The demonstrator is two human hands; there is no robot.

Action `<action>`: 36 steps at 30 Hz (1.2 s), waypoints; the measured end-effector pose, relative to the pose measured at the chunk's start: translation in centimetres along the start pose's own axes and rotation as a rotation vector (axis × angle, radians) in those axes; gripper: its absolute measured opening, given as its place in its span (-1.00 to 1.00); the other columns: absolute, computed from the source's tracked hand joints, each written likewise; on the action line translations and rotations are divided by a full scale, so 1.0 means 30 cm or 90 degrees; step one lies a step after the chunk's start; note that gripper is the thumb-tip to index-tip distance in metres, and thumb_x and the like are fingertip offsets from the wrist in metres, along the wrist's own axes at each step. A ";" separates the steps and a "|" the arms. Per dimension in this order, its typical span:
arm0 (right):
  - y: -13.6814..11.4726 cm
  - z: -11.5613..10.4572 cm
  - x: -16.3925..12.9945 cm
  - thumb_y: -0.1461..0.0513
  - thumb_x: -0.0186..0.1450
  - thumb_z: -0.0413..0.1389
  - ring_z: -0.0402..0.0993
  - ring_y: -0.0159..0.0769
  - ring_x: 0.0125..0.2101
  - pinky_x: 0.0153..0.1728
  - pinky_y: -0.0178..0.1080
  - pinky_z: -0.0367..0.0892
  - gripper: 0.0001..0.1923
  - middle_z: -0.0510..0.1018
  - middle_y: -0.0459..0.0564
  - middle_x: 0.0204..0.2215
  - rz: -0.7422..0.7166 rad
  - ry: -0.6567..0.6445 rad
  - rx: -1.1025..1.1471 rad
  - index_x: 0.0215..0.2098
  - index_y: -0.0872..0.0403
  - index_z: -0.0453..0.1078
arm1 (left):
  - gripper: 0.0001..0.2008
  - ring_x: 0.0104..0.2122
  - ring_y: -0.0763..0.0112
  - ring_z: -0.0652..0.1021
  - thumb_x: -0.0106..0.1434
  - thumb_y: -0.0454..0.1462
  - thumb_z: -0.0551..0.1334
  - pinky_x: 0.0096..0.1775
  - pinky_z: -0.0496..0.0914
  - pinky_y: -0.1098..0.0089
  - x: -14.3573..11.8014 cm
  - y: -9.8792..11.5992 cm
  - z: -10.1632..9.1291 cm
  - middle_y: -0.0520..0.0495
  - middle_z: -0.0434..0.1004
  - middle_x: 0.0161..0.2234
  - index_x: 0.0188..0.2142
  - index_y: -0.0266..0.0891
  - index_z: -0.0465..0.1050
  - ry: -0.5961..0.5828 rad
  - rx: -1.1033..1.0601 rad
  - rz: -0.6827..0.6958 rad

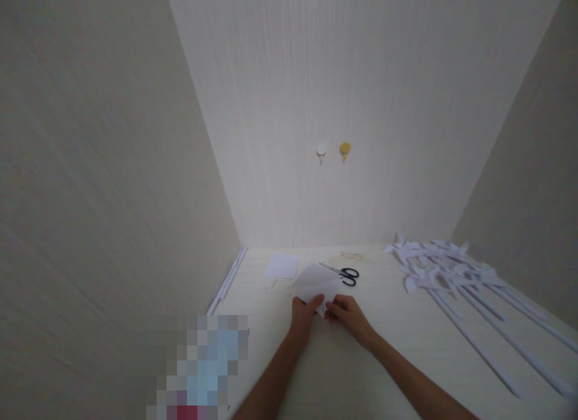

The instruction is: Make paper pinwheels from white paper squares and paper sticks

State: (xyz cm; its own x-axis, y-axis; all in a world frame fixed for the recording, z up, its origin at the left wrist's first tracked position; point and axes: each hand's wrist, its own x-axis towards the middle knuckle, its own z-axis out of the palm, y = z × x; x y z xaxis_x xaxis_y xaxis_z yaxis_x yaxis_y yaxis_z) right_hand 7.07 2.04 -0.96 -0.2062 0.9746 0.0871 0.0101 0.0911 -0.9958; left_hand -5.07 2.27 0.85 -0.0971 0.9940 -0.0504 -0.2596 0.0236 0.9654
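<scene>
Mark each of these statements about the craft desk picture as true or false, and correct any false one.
1. Both hands pinch the same folded sheet of white paper. True: the left hand and right hand meet at its near corner.
2. The black-handled scissors are in the right hand. False: they lie on the desk behind the paper.
3. The white paper pinwheels lie on the person's left. False: they lie on the right.
4. Two round hooks are on the back wall, a white hook and a yellow hook. True.
</scene>
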 end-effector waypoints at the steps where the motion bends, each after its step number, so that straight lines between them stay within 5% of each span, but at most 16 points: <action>1: 0.000 -0.001 0.000 0.04 0.02 0.05 0.31 -0.41 -0.67 -0.58 -0.33 0.22 -0.70 0.44 -0.09 -0.70 -0.003 -0.001 -0.003 -0.61 0.13 0.29 | -0.80 -0.66 0.47 0.37 -0.25 -0.26 0.33 -0.58 0.24 0.45 0.002 -0.003 -0.001 -0.04 0.42 -0.69 -0.63 -0.39 0.44 0.000 0.004 0.001; 20: -0.001 -0.003 -0.006 0.31 -0.10 0.11 0.27 -0.44 -0.59 -0.58 -0.38 0.18 -0.92 0.39 -0.14 -0.63 -0.040 -0.013 -0.065 -0.57 0.12 0.31 | -0.71 -0.53 0.35 0.47 -0.24 -0.27 0.35 -0.46 0.35 0.37 0.028 -0.045 -0.017 -0.15 0.51 -0.52 -0.48 -0.43 0.47 0.006 -0.065 0.002; 36: -0.003 -0.003 -0.007 0.31 -0.06 0.08 0.30 -0.41 -0.56 -0.53 -0.37 0.21 -0.96 0.40 -0.13 -0.64 -0.072 0.004 -0.063 -0.65 0.12 0.30 | -0.68 -0.52 0.33 0.48 -0.25 -0.26 0.36 -0.44 0.36 0.35 0.031 -0.045 -0.021 -0.17 0.52 -0.50 -0.46 -0.44 0.46 0.026 -0.062 -0.006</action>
State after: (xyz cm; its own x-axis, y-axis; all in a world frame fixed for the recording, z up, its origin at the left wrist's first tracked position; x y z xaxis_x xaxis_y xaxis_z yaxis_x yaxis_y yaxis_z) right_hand 7.21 1.85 -0.88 -0.2061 0.9582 0.1985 0.0842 0.2194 -0.9720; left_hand -5.42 3.08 -0.67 -0.1321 0.9886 -0.0719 -0.3521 0.0210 0.9357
